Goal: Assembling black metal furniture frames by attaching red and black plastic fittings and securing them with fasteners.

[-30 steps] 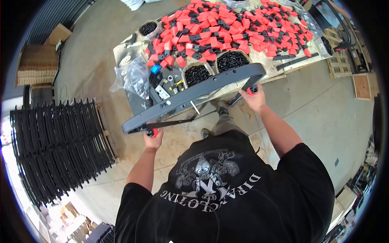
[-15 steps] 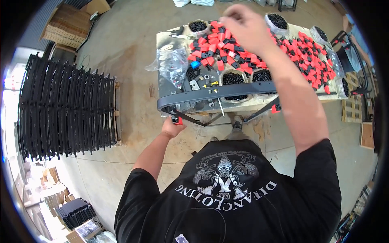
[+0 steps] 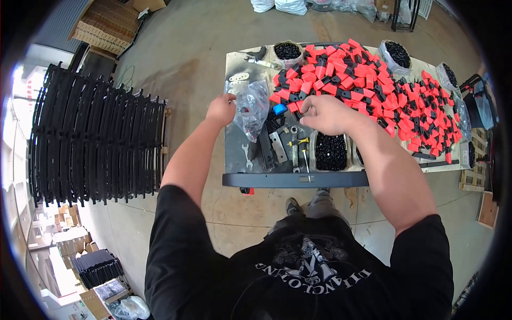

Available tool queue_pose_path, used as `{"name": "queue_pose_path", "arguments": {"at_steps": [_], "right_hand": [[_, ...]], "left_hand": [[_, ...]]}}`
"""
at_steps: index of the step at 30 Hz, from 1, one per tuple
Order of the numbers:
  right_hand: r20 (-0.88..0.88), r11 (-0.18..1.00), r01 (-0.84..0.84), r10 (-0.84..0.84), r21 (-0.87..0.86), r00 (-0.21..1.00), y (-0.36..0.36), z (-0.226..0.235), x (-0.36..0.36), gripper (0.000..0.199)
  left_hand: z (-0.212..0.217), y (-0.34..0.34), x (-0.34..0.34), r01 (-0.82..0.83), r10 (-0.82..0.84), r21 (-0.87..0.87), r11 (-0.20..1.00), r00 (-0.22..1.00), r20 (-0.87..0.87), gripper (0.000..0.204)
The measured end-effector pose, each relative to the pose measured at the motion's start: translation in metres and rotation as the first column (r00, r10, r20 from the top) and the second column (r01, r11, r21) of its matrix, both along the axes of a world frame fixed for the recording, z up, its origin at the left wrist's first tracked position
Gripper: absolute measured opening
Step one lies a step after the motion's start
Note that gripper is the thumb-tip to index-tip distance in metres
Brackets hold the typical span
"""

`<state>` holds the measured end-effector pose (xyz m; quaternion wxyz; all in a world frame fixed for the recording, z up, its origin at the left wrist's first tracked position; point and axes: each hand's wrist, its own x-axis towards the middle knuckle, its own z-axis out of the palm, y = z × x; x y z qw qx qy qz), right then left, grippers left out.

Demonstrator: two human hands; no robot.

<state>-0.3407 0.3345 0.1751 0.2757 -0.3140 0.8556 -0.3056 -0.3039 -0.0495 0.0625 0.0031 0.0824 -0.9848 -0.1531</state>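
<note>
My left hand [image 3: 221, 111] is at the left end of the table, its curled fingers closed on the edge of a clear plastic bag [image 3: 252, 109]; small contents show dimly inside. Over the near side of a heap of red and black plastic caps [image 3: 341, 72] hovers my right hand [image 3: 326, 114]. Its thumb and forefinger are bent with a gap between them, and nothing shows in them. A black metal frame's flat bar [image 3: 296, 180] lies along the table's front edge, with a red and black cap [image 3: 247, 190] below its left end.
Pots of small black parts stand near the right hand [image 3: 330, 152] and at the back [image 3: 288, 51]. A wrench [image 3: 248, 154], a yellow-handled screwdriver [image 3: 305, 154] and a blue item [image 3: 279, 109] lie beside the bag. Stacked black frames [image 3: 98, 138] fill the floor at left.
My left hand has left the frame's underside and moved up to the plastic bag. My right hand has come back nearer from the far side of the heap. The frame's bar sits lower in view.
</note>
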Motion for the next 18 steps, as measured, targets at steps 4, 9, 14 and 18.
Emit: {"name": "queue_pose_path", "arguments": {"at_steps": [4,9,14,18], "right_hand": [[0.005,0.997,0.071,-0.071,0.0,0.997,0.028,0.009,0.003,0.037],[-0.012,0.999,-0.05,0.05,0.009,0.999,0.011,-0.02,0.002,0.036],[-0.026,0.995,0.027,-0.025,0.091,0.999,0.035,-0.03,-0.003,0.03],[-0.068,0.996,-0.044,0.049,0.079,0.996,0.012,-0.018,0.001,0.03]], "left_hand": [[-0.053,0.04,-0.079,0.208,-0.072,-0.236,0.949,0.873,0.482,0.034],[-0.137,0.0,-0.074,0.54,-0.381,-0.178,0.823,0.756,0.532,0.064],[-0.104,0.042,-0.072,0.17,-0.097,-0.104,0.98,0.864,0.494,0.047],[-0.057,0.031,-0.039,0.008,0.034,-0.167,0.986,0.969,0.245,0.041]]}}
